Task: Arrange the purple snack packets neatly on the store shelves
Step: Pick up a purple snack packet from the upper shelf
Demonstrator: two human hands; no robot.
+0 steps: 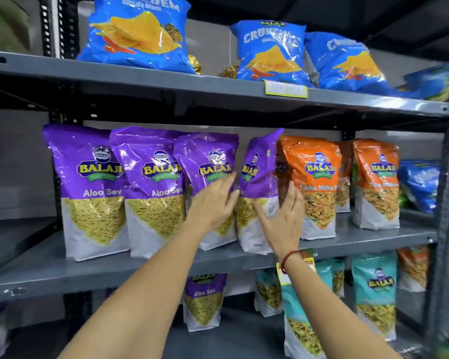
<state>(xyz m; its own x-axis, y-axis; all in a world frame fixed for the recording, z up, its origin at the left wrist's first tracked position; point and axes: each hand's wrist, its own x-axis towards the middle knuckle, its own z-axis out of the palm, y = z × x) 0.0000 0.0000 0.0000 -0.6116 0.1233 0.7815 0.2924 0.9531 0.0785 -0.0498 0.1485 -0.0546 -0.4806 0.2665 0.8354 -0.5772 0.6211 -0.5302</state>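
Both hands [213, 203] [283, 218] steady Balaji packet [257, 182] — "Aloo Sev".

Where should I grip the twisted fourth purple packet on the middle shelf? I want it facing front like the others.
Grip the twisted purple packet by its two side edges at mid height, coming straight from the front. It stands upright but turned, its front angled left, so a hand on each edge can rotate it. The left hand and right hand are already at those edges; the orange packet crowds the right side.

The purple snack packets [151, 187] are of glossy, crinkled plastic film, as are the blue bags [272, 53] at twelve o'clock. The grey shelf [88, 270] looks like painted metal, matt and smooth.
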